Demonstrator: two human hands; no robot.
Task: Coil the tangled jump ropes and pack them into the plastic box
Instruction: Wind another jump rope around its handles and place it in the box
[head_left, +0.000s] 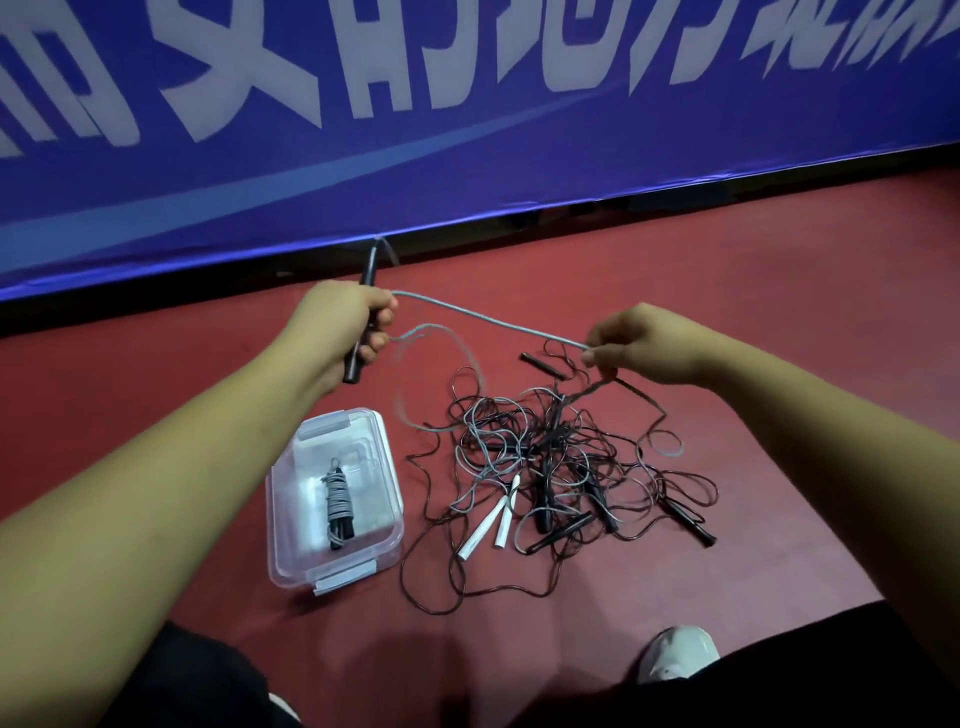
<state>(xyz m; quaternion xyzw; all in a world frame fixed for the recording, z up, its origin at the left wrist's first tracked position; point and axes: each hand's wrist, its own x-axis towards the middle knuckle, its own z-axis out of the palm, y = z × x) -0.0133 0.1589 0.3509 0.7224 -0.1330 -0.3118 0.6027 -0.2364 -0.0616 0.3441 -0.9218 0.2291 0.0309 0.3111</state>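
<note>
While white banner lettering (291, 57) is cropped unreadably above the plastic box (335, 499), black handles (363, 306) are gripped by the left hand (345, 325), grey rope (488, 319) pinched by the right hand (641, 345), a coiled rope (338, 506) boxed, the tangled ropes (550, 467) beside it.

Left grip (345, 325) fisted, right grip (631, 345) pinched

banner (467, 171): cut off by the top and side edges, its white lettering only partly readable
handle (363, 312): middle hidden inside the left hand (343, 322)
grey cord (493, 322): blurred where it loops below the left hand
tangle (561, 467): which cord joins which handle cannot be told
shoe (680, 654): partly hidden behind a dark trouser leg (779, 675)
arms: cut off by the frame edges
</note>
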